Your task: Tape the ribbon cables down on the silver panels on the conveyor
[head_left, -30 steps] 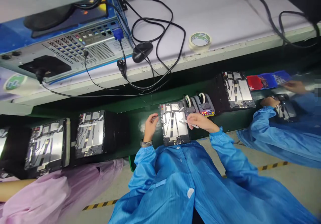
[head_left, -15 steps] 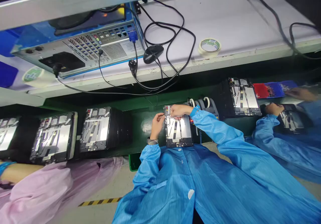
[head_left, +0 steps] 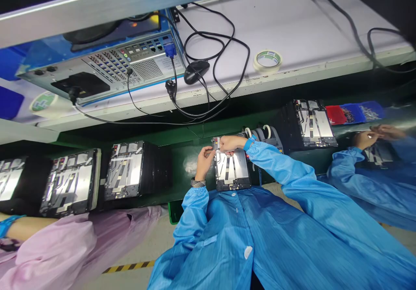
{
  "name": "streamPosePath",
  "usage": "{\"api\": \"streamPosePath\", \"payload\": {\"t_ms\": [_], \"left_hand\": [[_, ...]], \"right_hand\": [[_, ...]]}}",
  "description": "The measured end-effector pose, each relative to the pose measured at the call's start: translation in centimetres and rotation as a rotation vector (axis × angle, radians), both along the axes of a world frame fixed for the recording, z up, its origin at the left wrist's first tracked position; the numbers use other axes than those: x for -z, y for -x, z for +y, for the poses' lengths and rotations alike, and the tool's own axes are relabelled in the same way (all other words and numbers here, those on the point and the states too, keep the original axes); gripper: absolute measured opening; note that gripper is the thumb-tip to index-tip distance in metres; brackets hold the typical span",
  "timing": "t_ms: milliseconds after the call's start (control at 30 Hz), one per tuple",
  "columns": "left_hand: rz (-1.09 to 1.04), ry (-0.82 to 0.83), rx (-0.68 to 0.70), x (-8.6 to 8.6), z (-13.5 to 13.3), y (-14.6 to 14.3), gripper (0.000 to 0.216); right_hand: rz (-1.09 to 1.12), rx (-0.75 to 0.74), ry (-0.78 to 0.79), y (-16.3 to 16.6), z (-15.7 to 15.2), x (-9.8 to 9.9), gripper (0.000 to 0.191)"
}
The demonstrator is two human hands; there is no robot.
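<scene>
An opened tablet [head_left: 231, 169] with bare internals, silver plates and dark ribbon strips lies before me on the green bench. My left hand [head_left: 204, 159] is at its upper left edge, fingers bent and closed at the tips. My right hand [head_left: 231, 143] reaches across the tablet's top part, palm down, its fingers curled in close to the left fingertips. Whatever either hand pinches is too small or hidden to make out. Just behind the tablet's right side stands a grey tape dispenser [head_left: 276, 139] with pale rolls, partly covered by my right sleeve.
Left along the bench are more opened tablets [head_left: 125, 169]; another stack [head_left: 313, 123] stands right. Red and blue trays [head_left: 352, 112] of small parts lie beyond it. Co-workers sit on both sides. The shelf holds a computer case [head_left: 107, 65], mouse [head_left: 196, 71], cables and tape roll [head_left: 268, 60].
My hands stay at the tablet's top edge with barely any shift. The co-worker on the right has brought both hands together. The view has tilted slightly.
</scene>
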State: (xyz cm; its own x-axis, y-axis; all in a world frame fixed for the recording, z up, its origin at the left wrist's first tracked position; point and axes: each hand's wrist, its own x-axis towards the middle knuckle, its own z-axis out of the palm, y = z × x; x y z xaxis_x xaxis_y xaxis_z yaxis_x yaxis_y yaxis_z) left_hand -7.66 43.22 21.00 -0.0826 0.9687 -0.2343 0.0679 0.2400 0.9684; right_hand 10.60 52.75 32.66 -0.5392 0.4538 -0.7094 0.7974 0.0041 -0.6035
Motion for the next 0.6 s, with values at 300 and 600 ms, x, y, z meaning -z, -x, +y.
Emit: {"api": "streamPosePath", "payload": {"t_ms": [300,600], "left_hand": [[0.012,-0.003,0.018,0.3,0.4,0.1,0.04],[0.533,-0.087,0.116,-2.5,0.6,0.0,0.026]], "right_hand": [[0.002,0.022,-0.003,-0.1,0.1,1.1,0.022],[0.023,0.122,0.015,-0.3,-0.1,1.2,0.013]]}}
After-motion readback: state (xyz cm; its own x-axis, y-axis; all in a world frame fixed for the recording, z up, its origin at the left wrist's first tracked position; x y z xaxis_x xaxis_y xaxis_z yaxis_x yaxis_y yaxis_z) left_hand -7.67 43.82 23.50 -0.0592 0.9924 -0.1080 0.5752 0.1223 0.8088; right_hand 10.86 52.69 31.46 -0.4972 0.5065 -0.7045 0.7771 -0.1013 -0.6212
